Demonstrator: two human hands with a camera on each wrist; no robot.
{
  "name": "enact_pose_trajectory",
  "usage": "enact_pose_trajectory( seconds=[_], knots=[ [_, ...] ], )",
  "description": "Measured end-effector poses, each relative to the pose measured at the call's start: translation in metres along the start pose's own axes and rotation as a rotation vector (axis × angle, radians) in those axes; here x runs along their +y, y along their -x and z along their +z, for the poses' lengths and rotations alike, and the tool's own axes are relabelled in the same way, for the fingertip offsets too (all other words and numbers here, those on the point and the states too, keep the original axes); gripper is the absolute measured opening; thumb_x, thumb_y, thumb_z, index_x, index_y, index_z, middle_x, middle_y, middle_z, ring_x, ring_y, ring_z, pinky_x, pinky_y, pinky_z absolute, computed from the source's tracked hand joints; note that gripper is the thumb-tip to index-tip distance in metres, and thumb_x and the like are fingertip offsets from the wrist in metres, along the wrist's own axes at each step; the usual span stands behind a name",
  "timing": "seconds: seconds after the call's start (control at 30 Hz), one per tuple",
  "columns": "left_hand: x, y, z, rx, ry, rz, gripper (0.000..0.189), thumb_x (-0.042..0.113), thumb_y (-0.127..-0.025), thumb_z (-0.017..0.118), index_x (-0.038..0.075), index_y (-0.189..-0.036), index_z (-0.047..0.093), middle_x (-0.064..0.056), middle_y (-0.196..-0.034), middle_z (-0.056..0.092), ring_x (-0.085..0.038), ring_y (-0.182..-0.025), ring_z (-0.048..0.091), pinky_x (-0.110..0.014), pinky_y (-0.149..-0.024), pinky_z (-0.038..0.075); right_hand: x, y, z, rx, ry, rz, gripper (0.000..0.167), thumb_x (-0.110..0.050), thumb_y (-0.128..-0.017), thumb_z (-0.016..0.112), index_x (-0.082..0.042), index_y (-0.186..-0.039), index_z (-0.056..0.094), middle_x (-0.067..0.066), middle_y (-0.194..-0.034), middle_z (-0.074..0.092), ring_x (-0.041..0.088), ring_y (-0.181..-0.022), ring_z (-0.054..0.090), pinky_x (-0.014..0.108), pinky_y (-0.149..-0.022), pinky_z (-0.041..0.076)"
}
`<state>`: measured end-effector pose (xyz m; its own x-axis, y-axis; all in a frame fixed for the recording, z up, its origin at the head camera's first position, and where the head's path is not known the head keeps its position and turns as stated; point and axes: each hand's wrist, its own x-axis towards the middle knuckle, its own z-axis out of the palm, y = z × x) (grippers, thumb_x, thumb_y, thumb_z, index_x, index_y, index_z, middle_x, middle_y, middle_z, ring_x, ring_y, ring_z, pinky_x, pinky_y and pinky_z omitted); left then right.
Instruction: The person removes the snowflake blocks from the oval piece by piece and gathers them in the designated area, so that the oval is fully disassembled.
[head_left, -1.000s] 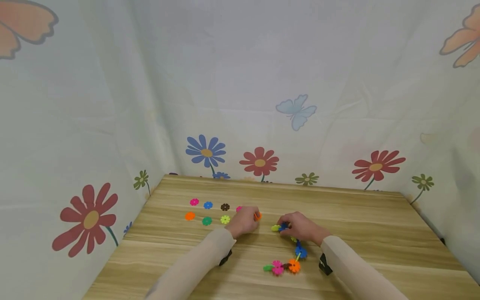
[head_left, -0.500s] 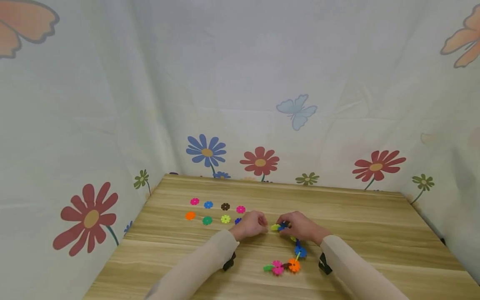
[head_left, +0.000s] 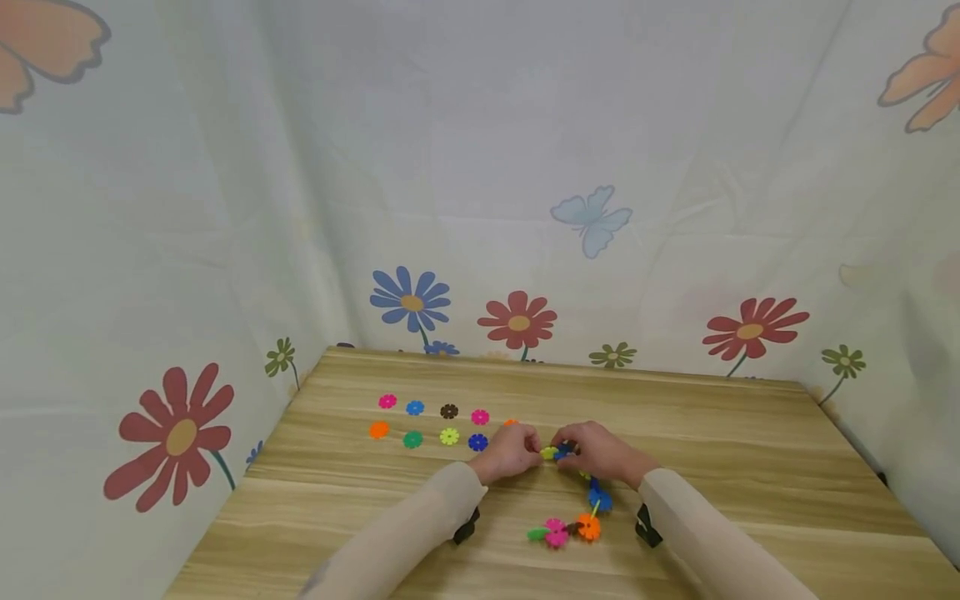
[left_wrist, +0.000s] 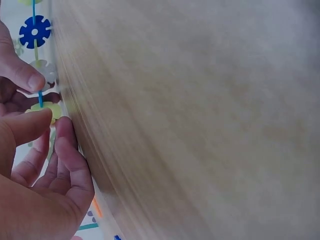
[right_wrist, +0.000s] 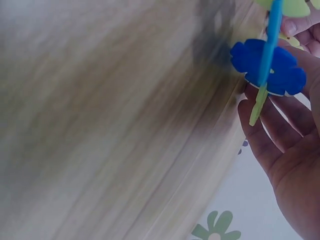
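Yellow and notched, an end disc (head_left: 550, 452) sat at the tip of a linked chain (head_left: 599, 498), pinched between the thumb and fingers of the left hand (head_left: 512, 452). The fingers of the right hand (head_left: 600, 452) were curled round the chain just beside that tip; which link they gripped was partly hidden. In the right wrist view, a dark blue disc (right_wrist: 287, 75) hung near the right palm, with a light blue link (right_wrist: 270, 45) crossing it edge-on. The chain bent towards the person and ran out along the wooden counter (head_left: 735, 467) to an orange link (head_left: 588, 527), a pink link (head_left: 556, 532) and a green link (head_left: 537, 533) at its other end.

Left of the hands lay loose discs in two rows: pink (head_left: 387, 401), light blue (head_left: 415, 407), brown (head_left: 448, 411) and another pink (head_left: 480, 417) behind; orange (head_left: 378, 430), green (head_left: 412, 439), yellow (head_left: 449, 436) and dark blue (head_left: 477, 442) nearer. Another orange disc (head_left: 511, 422) showed just beyond the left hand, partly covered. Pale fabric (head_left: 480, 150) printed with flowers stood behind.
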<state>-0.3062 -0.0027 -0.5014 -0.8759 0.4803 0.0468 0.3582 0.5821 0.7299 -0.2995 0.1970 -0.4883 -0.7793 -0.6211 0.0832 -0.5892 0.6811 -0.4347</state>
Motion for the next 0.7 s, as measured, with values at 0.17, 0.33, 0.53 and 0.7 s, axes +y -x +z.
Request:
enact_pose_trajectory(
  seconds=[0.17, 0.33, 0.53, 0.7],
  knots=[
    [-0.0006, 0.0, -0.0001, 0.004, -0.015, 0.006, 0.015, 0.007, -0.08, 0.073, 0.011, -0.074, 0.06, 0.006, -0.07, 0.057, -0.008, -0.066, 0.05, -0.024, -0.061, 0.043, 0.0005, 0.001, -0.0001, -0.002, -0.008, 0.021, 0.022, -0.015, -0.084, 0.072, -0.011, -0.105, 0.066, -0.004, -0.098, 0.065, 0.012, -0.084, 0.058, 0.031, -0.077, 0.05],
    [-0.0025, 0.0, -0.0006, 0.005, -0.03, 0.017, 0.015, 0.007, -0.08, 0.074, 0.011, -0.074, 0.06, 0.006, -0.07, 0.057, -0.008, -0.066, 0.05, -0.024, -0.062, 0.043, 0.0016, 0.0029, -0.0009, -0.018, -0.032, 0.048, 0.024, -0.014, -0.086, 0.071, -0.009, -0.108, 0.064, -0.002, -0.1, 0.064, 0.013, -0.085, 0.058, 0.031, -0.076, 0.051],
    [-0.0048, 0.001, -0.0005, 0.002, -0.035, 0.011, 0.016, 0.006, -0.079, 0.074, 0.011, -0.074, 0.059, 0.005, -0.071, 0.056, -0.009, -0.068, 0.05, -0.024, -0.064, 0.043, 0.0053, 0.0035, -0.0006, -0.016, -0.046, 0.044, 0.023, -0.013, -0.087, 0.069, -0.006, -0.108, 0.064, 0.0, -0.098, 0.065, 0.013, -0.083, 0.059, 0.031, -0.073, 0.051],
    [-0.0019, 0.0012, 0.0014, -0.002, -0.036, 0.009, 0.015, 0.006, -0.079, 0.073, 0.01, -0.075, 0.059, 0.005, -0.07, 0.055, -0.009, -0.065, 0.049, -0.024, -0.06, 0.042, 0.0044, 0.0031, 0.0007, -0.014, -0.029, 0.057, 0.024, -0.014, -0.087, 0.068, -0.006, -0.11, 0.065, 0.0, -0.1, 0.065, 0.01, -0.082, 0.058, 0.03, -0.074, 0.051]
  ],
)
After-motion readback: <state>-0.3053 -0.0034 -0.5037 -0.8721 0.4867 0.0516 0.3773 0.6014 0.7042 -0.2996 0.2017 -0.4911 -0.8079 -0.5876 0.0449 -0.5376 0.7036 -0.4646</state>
